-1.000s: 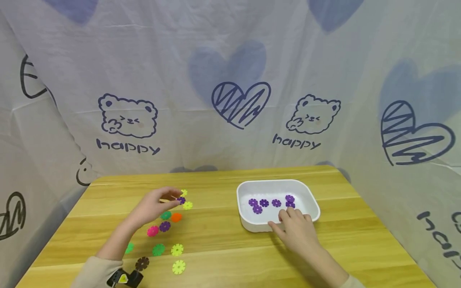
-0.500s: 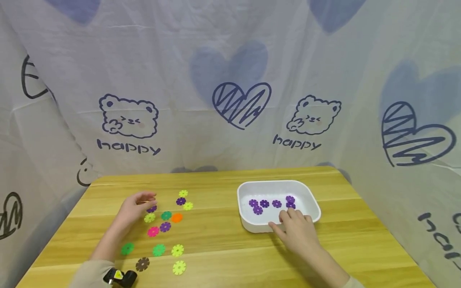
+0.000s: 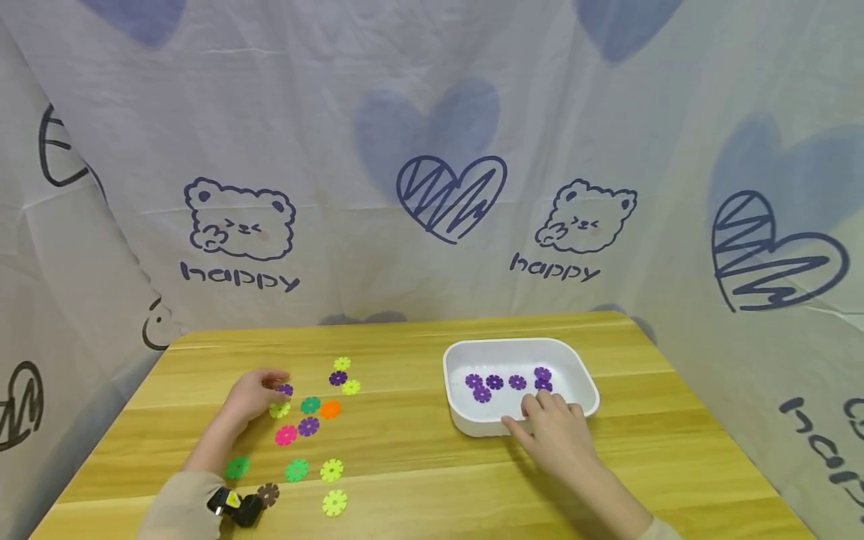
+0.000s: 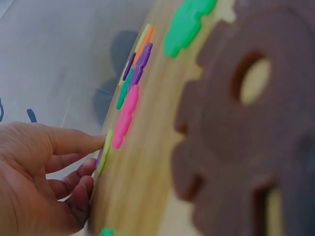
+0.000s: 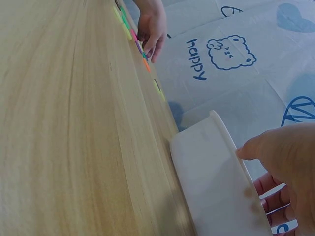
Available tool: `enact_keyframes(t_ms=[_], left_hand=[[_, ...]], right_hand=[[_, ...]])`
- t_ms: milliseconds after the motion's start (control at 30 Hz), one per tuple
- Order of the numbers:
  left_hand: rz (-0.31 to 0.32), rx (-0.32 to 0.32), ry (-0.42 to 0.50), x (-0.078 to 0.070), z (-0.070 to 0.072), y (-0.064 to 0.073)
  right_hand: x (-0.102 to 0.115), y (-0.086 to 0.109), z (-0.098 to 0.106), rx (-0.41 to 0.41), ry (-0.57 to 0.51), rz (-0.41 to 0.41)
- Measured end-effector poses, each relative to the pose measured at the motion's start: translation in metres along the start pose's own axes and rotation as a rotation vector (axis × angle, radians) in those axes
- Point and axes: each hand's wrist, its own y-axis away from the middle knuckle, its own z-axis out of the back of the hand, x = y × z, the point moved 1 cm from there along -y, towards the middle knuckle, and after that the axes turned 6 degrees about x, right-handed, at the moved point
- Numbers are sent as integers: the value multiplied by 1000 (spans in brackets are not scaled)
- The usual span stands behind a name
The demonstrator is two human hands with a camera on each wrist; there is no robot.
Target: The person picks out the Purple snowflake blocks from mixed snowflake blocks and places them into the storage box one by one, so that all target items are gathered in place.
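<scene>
My left hand (image 3: 253, 395) is down at the left of the table, thumb and fingers at the edges of a purple notched plastic disc (image 3: 286, 389), pinching it. The hand partly hides this disc. A yellow-green disc (image 3: 279, 410) lies just below it, partly under the thumb side. My right hand (image 3: 556, 431) grips the near rim of a white plastic tub (image 3: 482, 427), thumb outside and fingers over the edge. Inside the tub lie several purple discs (image 3: 495, 382), a couple of them overlapping at the right.
Several loose discs lie on the wooden table (image 3: 405, 480): pink (image 3: 286, 435), orange (image 3: 331, 409), green (image 3: 297, 470), brown (image 3: 268, 494), yellow (image 3: 334, 502) and purple (image 3: 338, 378). A printed cloth (image 3: 351, 262) hangs behind the table. A black wrist camera (image 3: 236, 506) sits on the left sleeve.
The left hand has moved left from the purple disc between two yellow ones, then lowered onto another purple disc. The right hand and the tub have stayed put.
</scene>
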Motion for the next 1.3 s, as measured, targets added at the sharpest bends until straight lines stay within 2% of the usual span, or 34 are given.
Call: enact_keyframes(t_ms=[367, 533, 633, 800, 967, 1133, 1300], left_hand=[[63, 19, -27, -12, 1, -6], [53, 40, 21, -23, 3, -1], [22, 52, 34, -34, 6, 1], [-65, 59, 4, -59, 11, 4], [-145, 93, -7, -91, 10, 7], [-218, 134, 1, -123, 0, 9], [-285, 172, 4, -153, -19, 5]], right_hand=[[-1, 0, -1, -1, 5, 2], [0, 0, -1, 2, 4, 3], [0, 1, 0, 2, 4, 1], [0, 1, 1, 4, 2, 1], [0, 0, 0, 3, 0, 2], [0, 0, -1, 3, 1, 4], [-1, 0, 0, 0, 3, 6]])
